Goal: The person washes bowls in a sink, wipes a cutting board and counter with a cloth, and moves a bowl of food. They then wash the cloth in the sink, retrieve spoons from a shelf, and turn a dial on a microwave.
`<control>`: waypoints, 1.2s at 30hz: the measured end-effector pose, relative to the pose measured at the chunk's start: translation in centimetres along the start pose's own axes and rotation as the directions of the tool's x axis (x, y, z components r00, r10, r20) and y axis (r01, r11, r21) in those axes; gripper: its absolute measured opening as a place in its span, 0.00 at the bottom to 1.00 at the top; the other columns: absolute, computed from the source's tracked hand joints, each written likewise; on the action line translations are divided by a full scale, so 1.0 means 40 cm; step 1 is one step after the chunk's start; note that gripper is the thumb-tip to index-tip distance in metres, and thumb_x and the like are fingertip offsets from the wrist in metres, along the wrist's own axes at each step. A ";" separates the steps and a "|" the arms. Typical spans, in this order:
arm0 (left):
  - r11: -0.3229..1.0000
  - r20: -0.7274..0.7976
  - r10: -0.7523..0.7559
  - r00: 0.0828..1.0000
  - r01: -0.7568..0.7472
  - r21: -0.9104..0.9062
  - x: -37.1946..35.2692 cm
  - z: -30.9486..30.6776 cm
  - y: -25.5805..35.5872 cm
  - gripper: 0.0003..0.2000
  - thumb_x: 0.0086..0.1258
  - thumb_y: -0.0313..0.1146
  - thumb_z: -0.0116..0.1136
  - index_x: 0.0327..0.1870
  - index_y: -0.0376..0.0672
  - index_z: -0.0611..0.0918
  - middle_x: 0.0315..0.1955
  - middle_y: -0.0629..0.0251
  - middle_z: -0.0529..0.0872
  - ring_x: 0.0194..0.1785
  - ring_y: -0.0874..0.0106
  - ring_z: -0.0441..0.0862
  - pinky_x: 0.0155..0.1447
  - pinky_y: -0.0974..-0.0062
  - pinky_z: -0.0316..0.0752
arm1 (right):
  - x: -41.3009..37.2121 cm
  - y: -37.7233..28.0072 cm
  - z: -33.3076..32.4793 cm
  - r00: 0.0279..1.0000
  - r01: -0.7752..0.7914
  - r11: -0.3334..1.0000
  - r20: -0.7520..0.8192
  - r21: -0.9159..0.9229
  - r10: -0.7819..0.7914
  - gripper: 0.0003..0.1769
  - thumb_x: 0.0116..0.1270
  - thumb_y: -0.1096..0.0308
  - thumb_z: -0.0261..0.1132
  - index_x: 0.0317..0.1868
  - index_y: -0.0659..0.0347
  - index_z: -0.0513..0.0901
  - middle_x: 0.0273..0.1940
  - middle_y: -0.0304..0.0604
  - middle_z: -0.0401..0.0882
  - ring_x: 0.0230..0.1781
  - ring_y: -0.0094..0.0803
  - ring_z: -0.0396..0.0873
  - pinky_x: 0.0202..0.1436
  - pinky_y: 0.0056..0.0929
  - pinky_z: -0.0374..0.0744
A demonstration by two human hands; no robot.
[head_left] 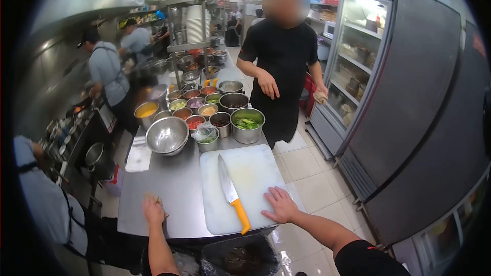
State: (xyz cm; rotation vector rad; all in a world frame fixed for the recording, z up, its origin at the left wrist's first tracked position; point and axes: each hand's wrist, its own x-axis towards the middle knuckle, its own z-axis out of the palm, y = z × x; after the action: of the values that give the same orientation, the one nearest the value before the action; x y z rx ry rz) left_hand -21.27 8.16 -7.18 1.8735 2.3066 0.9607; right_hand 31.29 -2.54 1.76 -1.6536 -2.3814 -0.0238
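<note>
My right hand (pixel 281 205) rests with spread fingers on the right edge of the white cutting board (pixel 255 168), holding nothing. A knife (pixel 228 186) with a yellow handle lies on the board, its tip pointing away from me. On the steel table (pixel 179 189), at its left front, my left hand (pixel 153 208) is lowered with its fingers closed round something pale that I cannot make out. Beyond the board stand a steel pot of green vegetables (pixel 247 125), an empty metal bowl (pixel 167 134) and a small pot with a plastic bag (pixel 206 135).
A person in black (pixel 281 46) stands across the table, a cloth in one hand. Co-workers (pixel 105 66) are at the stoves on the left. A black-lined bin (pixel 240 258) sits below the front edge. Fridges (pixel 353 56) line the right. A white cloth (pixel 138 154) lies left.
</note>
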 end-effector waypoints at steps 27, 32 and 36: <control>0.283 -0.233 -0.931 0.282 0.151 -0.947 -1.430 -0.585 0.660 0.21 0.75 0.39 0.51 0.64 0.39 0.70 0.56 0.58 0.78 0.57 0.67 0.77 0.60 0.69 0.73 | -0.036 0.098 0.097 0.971 0.199 0.863 -0.211 0.464 -0.111 0.36 0.66 0.53 0.62 0.66 0.70 0.65 0.68 0.65 0.56 0.70 0.61 0.52 0.74 0.53 0.50; 0.424 -0.431 -0.902 -0.024 0.133 -0.896 -1.719 -0.780 0.912 0.20 0.78 0.44 0.45 0.62 0.39 0.71 0.56 0.58 0.77 0.56 0.64 0.79 0.58 0.66 0.77 | -0.120 0.091 0.094 0.901 0.421 0.836 -0.272 0.353 -0.338 0.37 0.65 0.55 0.64 0.66 0.72 0.65 0.67 0.71 0.58 0.69 0.64 0.56 0.73 0.55 0.55; 0.173 -0.648 -0.761 -0.004 0.962 -0.210 -2.103 -0.797 0.915 0.22 0.77 0.47 0.44 0.53 0.34 0.74 0.51 0.47 0.78 0.54 0.51 0.77 0.62 0.59 0.69 | -0.305 -0.101 0.052 0.670 0.715 0.520 -0.245 0.468 -0.701 0.36 0.60 0.62 0.68 0.66 0.68 0.67 0.68 0.69 0.58 0.69 0.64 0.57 0.72 0.54 0.57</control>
State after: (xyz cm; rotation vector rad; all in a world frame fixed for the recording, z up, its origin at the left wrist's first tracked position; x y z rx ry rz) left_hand 22.30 -77.64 5.82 -0.5156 3.2222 1.0193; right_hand 31.17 -14.91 -2.27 -0.3488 -2.5393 0.4322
